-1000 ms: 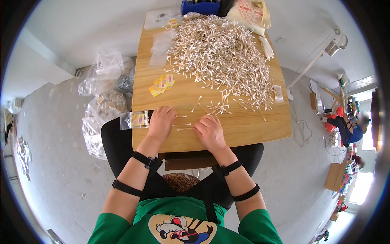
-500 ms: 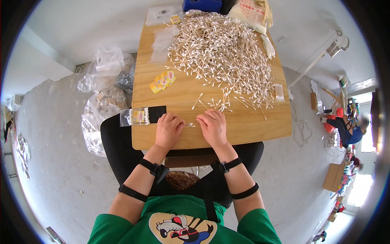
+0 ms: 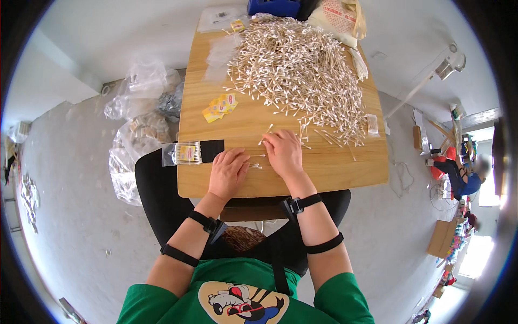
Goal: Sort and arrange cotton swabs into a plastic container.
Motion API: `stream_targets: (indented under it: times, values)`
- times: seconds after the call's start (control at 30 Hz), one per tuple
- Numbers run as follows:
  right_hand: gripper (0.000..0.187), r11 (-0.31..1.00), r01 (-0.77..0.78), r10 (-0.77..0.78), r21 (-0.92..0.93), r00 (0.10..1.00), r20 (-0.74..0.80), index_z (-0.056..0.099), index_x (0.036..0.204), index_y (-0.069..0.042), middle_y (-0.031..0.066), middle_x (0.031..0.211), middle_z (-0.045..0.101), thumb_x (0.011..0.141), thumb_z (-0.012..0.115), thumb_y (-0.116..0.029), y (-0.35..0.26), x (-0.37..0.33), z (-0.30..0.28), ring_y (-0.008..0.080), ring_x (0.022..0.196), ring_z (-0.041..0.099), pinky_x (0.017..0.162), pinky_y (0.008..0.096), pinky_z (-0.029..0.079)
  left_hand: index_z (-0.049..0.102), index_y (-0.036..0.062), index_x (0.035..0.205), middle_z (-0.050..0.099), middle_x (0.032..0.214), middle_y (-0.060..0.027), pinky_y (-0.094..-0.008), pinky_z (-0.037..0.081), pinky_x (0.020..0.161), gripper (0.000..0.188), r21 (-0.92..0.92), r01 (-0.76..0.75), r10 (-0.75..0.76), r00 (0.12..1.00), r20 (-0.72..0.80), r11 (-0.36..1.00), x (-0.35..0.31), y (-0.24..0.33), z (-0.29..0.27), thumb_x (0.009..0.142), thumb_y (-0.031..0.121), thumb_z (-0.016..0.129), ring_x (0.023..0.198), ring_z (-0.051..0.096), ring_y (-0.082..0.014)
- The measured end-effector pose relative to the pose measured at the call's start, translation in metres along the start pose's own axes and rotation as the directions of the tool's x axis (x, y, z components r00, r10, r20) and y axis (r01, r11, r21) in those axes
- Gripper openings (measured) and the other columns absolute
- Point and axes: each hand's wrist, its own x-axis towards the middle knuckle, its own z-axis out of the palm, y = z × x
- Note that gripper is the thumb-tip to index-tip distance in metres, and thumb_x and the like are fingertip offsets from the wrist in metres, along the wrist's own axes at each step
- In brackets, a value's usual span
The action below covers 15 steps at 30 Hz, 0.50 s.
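Observation:
My left hand (image 3: 229, 168) rests at the table's near edge, fingers closed on a few cotton swabs (image 3: 256, 166) whose white tips stick out to the right. To its right, my right hand (image 3: 284, 154) is closed in a pinch on a single cotton swab (image 3: 268, 130), picked at the front of the loose ones. Beyond both hands lies a large heap of cotton swabs (image 3: 297, 70). Left of my left hand, a clear bag of swabs with a yellow card (image 3: 188, 153) lies beside a black strip (image 3: 212, 151).
Yellow cards (image 3: 220, 107) lie fanned on the wooden table (image 3: 324, 175), with flat clear bags (image 3: 220, 56) behind them. At the right edge stands a small clear pack of swabs (image 3: 372, 124). A cloth bag (image 3: 335, 20) and blue bin (image 3: 274, 7) are at the back.
My right hand has moved forward to the loose swabs and pinches one there. My left hand has shifted slightly, and more swab tips show beside it.

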Motion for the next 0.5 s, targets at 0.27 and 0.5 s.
stream_targets:
  times: [0.27,0.5]
  values:
    - [0.006,0.983,0.149,-0.129,-0.111,0.977,0.169,0.063,0.08,-0.009,0.004,0.084,0.064,0.076,0.067,-0.007,-0.011,0.002,0.004,0.0273,0.094,0.059,0.086,0.0423,0.046,0.064,0.006,0.098,0.064,0.11,-0.0096,-0.0436,0.048,0.093,0.013,-0.11,0.049,-0.047,0.999,0.015,0.993,-0.005,-0.005,0.003,0.087,0.011,0.067,0.106,0.06,-0.0319]
    - [0.011,0.987,0.153,-0.16,0.052,0.972,0.174,0.062,0.081,-0.008,0.0057,0.083,0.063,0.074,0.066,-0.001,-0.015,-0.023,-0.002,0.0287,0.087,0.06,0.079,0.0426,0.048,0.065,0.0044,0.1,0.065,0.114,-0.0104,-0.0449,0.047,0.098,0.014,-0.047,0.052,-0.056,0.994,-0.092,0.998,-0.002,0.0,0.003,0.087,0.01,0.067,0.111,0.06,-0.0327]
